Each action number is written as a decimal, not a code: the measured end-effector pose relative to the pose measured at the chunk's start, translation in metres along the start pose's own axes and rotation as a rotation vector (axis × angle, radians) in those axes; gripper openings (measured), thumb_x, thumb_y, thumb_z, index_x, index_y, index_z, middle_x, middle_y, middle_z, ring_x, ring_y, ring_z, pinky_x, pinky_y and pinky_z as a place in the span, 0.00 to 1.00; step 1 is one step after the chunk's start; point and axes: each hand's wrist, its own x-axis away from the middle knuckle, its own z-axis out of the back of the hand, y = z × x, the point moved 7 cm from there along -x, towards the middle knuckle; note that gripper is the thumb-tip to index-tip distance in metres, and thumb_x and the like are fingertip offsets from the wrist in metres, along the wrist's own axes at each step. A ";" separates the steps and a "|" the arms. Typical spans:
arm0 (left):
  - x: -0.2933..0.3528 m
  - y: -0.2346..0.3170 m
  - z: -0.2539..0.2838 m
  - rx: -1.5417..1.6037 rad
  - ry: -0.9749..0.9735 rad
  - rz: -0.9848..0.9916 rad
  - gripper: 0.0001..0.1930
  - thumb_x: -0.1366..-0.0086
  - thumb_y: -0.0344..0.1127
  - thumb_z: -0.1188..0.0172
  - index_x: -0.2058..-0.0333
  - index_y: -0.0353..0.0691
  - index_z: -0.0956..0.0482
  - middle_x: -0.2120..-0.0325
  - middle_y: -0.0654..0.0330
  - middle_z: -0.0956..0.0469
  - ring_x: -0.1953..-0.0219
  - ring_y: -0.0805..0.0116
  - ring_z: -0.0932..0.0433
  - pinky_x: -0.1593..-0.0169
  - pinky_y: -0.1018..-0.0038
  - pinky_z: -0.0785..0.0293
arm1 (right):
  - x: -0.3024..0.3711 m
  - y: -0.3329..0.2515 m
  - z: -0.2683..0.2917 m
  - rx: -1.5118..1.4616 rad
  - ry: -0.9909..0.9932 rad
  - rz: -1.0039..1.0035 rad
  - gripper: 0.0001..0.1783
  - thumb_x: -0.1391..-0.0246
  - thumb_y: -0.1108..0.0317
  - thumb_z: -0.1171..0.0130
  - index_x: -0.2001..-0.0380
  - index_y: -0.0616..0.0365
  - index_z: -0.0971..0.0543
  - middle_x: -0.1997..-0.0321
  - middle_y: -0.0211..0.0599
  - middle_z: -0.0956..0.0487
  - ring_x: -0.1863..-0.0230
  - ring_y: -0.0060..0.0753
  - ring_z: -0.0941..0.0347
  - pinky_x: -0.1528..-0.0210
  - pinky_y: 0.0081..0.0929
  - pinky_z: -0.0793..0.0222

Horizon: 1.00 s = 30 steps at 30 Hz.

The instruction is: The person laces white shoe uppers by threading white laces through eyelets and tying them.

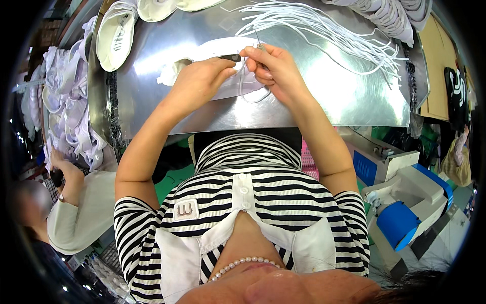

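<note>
The left hand grips the white shoe, which lies at nine o'clock from the right hand, pinching a lace; long axis nine-to-three, toe direction unclear.

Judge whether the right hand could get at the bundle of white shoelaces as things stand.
Probably yes: the white shoelaces lie on the metal tabletop close to the right hand, with nothing visibly blocking the way; its pinched grip may need to open first.

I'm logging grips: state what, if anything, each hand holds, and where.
Left hand: the white shoe, around its middle. Right hand: apparently a white lace, exact spot hidden.
</note>
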 end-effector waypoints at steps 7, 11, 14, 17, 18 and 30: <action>-0.019 -0.004 -0.018 -0.141 -0.094 0.177 0.13 0.36 0.48 0.40 0.63 0.47 0.14 0.73 0.60 0.17 0.68 0.58 0.18 0.65 0.65 0.24 | -0.011 0.009 0.009 -0.030 0.026 0.043 0.12 0.39 0.63 0.40 0.63 0.63 0.22 0.75 0.29 0.23 0.83 0.10 0.43 0.82 0.12 0.52; -0.019 -0.011 -0.023 -0.059 0.025 0.138 0.14 0.38 0.49 0.38 0.66 0.47 0.14 0.74 0.61 0.17 0.70 0.59 0.18 0.67 0.67 0.24 | -0.002 0.007 0.021 0.156 0.180 0.085 0.13 0.39 0.61 0.40 0.65 0.62 0.24 0.75 0.31 0.22 0.80 0.15 0.37 0.78 0.15 0.43; -0.018 -0.009 -0.022 -0.053 0.097 0.108 0.14 0.38 0.49 0.38 0.67 0.46 0.13 0.75 0.61 0.17 0.72 0.60 0.18 0.68 0.68 0.25 | 0.021 0.005 0.027 0.557 0.212 0.186 0.13 0.39 0.61 0.43 0.64 0.62 0.26 0.73 0.37 0.20 0.76 0.28 0.27 0.72 0.27 0.32; -0.018 -0.007 -0.023 -0.028 0.131 0.101 0.14 0.38 0.49 0.38 0.68 0.46 0.13 0.76 0.61 0.17 0.73 0.60 0.19 0.68 0.69 0.25 | 0.039 0.010 0.022 0.902 0.203 0.278 0.10 0.40 0.64 0.44 0.63 0.61 0.26 0.72 0.42 0.19 0.70 0.42 0.20 0.66 0.37 0.27; -0.018 -0.007 -0.022 -0.015 0.137 0.102 0.14 0.38 0.49 0.38 0.69 0.45 0.13 0.76 0.61 0.17 0.73 0.60 0.19 0.68 0.69 0.26 | 0.042 0.010 0.020 0.942 0.219 0.257 0.09 0.41 0.65 0.44 0.63 0.59 0.25 0.71 0.44 0.18 0.67 0.49 0.20 0.64 0.40 0.27; -0.024 -0.013 -0.024 0.034 0.045 -0.082 0.13 0.41 0.43 0.35 0.62 0.42 0.15 0.67 0.58 0.15 0.67 0.57 0.17 0.60 0.68 0.22 | 0.033 0.014 0.027 1.240 0.400 0.256 0.07 0.41 0.68 0.43 0.64 0.59 0.24 0.73 0.42 0.18 0.68 0.46 0.19 0.64 0.37 0.25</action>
